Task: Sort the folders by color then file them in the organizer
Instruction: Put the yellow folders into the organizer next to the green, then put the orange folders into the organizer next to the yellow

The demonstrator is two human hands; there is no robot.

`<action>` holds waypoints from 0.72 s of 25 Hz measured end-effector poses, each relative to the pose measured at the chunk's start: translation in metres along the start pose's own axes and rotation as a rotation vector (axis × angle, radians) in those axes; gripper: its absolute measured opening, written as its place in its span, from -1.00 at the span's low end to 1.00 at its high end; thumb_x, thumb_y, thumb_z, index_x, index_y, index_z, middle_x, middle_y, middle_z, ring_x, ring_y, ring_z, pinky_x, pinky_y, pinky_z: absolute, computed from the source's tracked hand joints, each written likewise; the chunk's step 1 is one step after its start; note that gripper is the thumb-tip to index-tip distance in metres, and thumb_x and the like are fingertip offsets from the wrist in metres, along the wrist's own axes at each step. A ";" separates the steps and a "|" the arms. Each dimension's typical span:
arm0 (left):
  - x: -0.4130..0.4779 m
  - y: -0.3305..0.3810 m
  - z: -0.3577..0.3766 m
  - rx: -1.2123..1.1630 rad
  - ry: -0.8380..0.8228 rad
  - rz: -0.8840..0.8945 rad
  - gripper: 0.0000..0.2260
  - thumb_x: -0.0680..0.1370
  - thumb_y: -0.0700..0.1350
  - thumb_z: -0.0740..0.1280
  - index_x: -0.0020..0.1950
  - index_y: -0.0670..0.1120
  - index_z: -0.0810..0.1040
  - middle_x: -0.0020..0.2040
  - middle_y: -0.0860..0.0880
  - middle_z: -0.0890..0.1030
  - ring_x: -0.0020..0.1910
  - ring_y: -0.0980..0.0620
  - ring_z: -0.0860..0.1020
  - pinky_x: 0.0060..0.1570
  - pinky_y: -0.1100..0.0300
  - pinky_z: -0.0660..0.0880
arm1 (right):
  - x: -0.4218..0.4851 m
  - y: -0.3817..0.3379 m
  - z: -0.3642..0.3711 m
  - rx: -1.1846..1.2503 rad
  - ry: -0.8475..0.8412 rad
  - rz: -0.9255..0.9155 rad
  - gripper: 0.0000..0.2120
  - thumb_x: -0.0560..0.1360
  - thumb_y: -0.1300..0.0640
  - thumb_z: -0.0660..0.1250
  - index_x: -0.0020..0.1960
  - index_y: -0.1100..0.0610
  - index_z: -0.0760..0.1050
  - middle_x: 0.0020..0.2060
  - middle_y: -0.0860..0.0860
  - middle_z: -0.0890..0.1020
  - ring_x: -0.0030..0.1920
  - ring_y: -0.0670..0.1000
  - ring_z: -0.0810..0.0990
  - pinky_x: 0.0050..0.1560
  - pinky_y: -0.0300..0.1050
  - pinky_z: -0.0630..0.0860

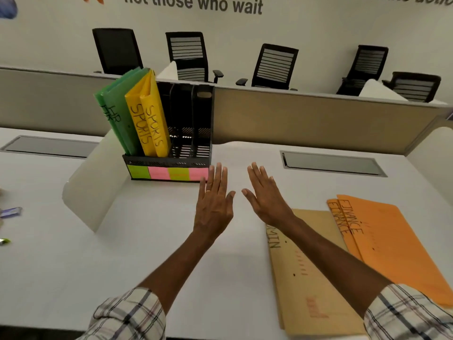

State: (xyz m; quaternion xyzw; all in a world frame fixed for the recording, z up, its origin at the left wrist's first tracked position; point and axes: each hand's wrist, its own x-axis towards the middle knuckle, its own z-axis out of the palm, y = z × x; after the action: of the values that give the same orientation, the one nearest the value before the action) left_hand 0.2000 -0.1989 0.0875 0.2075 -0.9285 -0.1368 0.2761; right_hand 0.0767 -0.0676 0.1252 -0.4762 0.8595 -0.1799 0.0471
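Both hands flat, fingers straight, holding nothing above the bench [171, 253].
Organizer [169, 165]: green "HR" folders [115, 111], yellow "SPORTS" folders [149, 119]. Bench: brown "…MIN" folder [304, 278], orange "FINANCE" folders [392, 241]. Left hand [214, 201], right hand [266, 197].

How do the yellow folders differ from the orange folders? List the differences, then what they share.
The yellow folders stand leaning in the organizer; the orange folders lie flat on the desk. The yellow folders read SPORTS; the orange folders read FINANCE. Both are pairs with handwritten black labels.
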 end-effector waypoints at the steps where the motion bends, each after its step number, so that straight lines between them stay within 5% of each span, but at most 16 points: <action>1: -0.009 0.017 0.007 -0.008 -0.022 -0.005 -0.43 0.71 0.03 0.04 0.67 -0.14 -0.02 0.69 -0.11 -0.06 0.67 -0.09 -0.11 0.59 -0.19 0.09 | -0.016 0.016 -0.002 -0.009 -0.008 0.021 -0.34 0.66 -0.22 -0.08 0.63 -0.01 -0.24 0.61 -0.07 -0.27 0.60 -0.02 -0.32 0.61 0.10 -0.22; 18: -0.112 0.155 0.124 -0.070 -0.457 0.078 -0.36 0.71 0.19 -0.03 0.66 -0.04 -0.24 0.65 0.00 -0.31 0.63 0.04 -0.34 0.62 -0.04 -0.20 | -0.195 0.147 0.026 0.096 -0.077 0.395 -0.31 0.66 -0.21 -0.02 0.64 0.05 -0.19 0.61 -0.03 -0.25 0.61 0.00 -0.28 0.61 0.10 -0.15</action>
State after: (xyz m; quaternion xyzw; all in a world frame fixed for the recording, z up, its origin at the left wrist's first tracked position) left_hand 0.1663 0.0054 -0.0072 0.1255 -0.9688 -0.2015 0.0710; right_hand 0.0710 0.1595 0.0311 -0.3019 0.9242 -0.1896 0.1370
